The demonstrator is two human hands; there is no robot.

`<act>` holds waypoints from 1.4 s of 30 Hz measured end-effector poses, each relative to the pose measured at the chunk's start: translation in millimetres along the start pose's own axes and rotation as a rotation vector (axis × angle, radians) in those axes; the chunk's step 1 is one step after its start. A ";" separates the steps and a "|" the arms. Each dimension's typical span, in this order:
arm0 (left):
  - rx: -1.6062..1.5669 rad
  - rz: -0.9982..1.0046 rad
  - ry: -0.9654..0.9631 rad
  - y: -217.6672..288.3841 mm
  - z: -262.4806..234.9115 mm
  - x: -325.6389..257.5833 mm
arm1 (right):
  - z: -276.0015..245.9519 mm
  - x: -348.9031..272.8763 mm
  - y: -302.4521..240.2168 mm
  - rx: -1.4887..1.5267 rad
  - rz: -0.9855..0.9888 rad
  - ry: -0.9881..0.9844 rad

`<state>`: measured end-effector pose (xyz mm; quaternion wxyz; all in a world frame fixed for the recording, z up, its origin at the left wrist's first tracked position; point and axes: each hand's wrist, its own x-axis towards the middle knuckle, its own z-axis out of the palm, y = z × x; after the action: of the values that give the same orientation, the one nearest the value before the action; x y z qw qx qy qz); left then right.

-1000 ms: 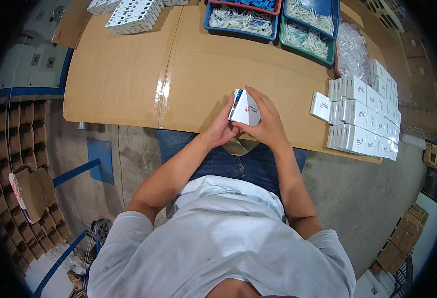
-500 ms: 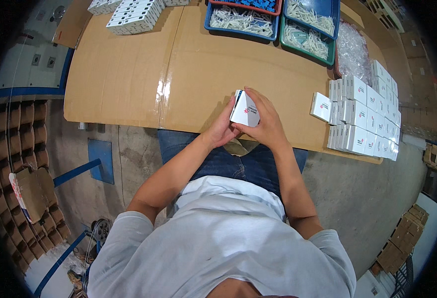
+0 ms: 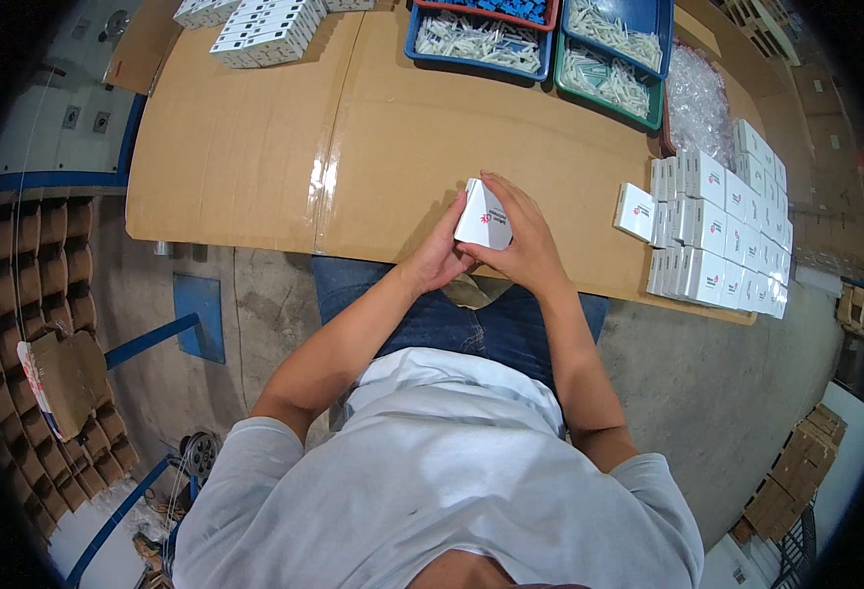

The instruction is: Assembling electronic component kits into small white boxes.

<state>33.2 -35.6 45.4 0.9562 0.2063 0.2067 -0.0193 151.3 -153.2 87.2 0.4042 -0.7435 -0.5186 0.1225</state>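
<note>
Between my two hands is a small white box (image 3: 483,218) with a red mark and dark print on its face, held at the table's near edge. My left hand (image 3: 439,253) grips its left side, with the thumb along the narrow edge. On the other side my right hand (image 3: 528,239) is closed round it, fingertips at the top corner and thumb across the lower part. Its lid side looks flush. The palms and the box's underside are hidden.
Stacks of similar white boxes (image 3: 712,231) stand at the table's right, one box (image 3: 635,211) lying apart beside them. At the back are a blue tray (image 3: 414,51) of white sticks, a green tray (image 3: 589,101), clear plastic packets (image 3: 697,103) and more stacked boxes (image 3: 260,34). Cardboard (image 3: 236,147) covers the table.
The dark gap at the box's upper left edge has closed, and its face now looks flat there. My hands have barely moved.
</note>
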 end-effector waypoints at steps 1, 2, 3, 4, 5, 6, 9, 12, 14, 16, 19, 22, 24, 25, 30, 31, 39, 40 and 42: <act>0.009 -0.005 0.016 -0.4 -0.7 -0.2 | 0.4 -0.1 0.4 0.000 0.001 -0.002; 0.018 -0.009 0.031 -0.5 -0.9 -0.3 | 0.7 -0.3 0.8 -0.001 0.001 -0.002; 0.018 -0.009 0.031 -0.9 -0.9 -0.3 | 1.0 -0.6 1.2 0.003 0.000 -0.001; 0.014 -0.009 0.034 -1.5 -0.7 -0.3 | 1.3 -0.9 1.8 0.007 0.000 -0.001; 0.009 -0.010 0.036 -2.0 -0.7 0.0 | 1.6 -1.2 2.8 0.006 0.000 -0.001; 0.009 -0.011 0.035 -2.0 -1.2 0.1 | 1.8 -1.6 4.0 0.007 -0.002 -0.007; 0.084 -0.018 0.060 -2.4 -5.5 0.1 | 1.4 -1.7 3.9 0.014 0.001 -0.017; 0.088 -0.038 0.028 -2.9 -9.9 1.2 | 1.4 -1.5 4.8 0.011 -0.002 -0.017; 0.028 -0.045 0.004 -1.1 -11.9 0.3 | 2.0 -1.3 6.2 0.002 -0.010 -0.016; 0.015 -0.047 0.002 -2.2 -17.3 0.4 | 3.3 -1.1 7.4 0.012 0.006 -0.014; 0.098 -0.020 0.015 0.3 -10.9 -3.9 | 4.7 -2.3 10.9 0.016 0.015 -0.008; 0.177 -0.003 0.022 0.9 -13.8 -3.8 | 6.9 -2.7 15.5 0.009 0.005 -0.013; 0.160 -0.019 0.017 1.8 -14.0 -4.0 | 2.8 0.2 9.8 -0.082 -0.026 -0.018; 0.153 -0.014 0.046 1.3 -13.8 -4.6 | 1.5 1.1 7.6 -0.172 -0.056 -0.022; 0.142 0.051 0.127 7.7 -6.1 -6.3 | 2.1 -5.8 13.0 -0.012 0.074 0.125; 0.138 0.083 0.087 9.1 -9.6 -5.5 | 3.0 -8.8 15.8 -0.014 0.117 0.144; 0.210 0.181 0.052 13.8 -19.9 -2.6 | 16.3 -24.5 40.2 0.509 0.589 -0.140; 0.252 0.190 0.049 14.4 -23.4 -1.5 | 16.7 -25.4 42.1 0.549 0.595 -0.194; 0.295 0.196 0.047 15.5 -25.8 -1.8 | 19.0 -22.6 36.2 0.583 0.594 -0.173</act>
<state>23.4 -11.1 30.6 0.9078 0.3640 0.2027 0.0484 154.4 -168.7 43.2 0.4998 -0.7021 -0.2575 0.4371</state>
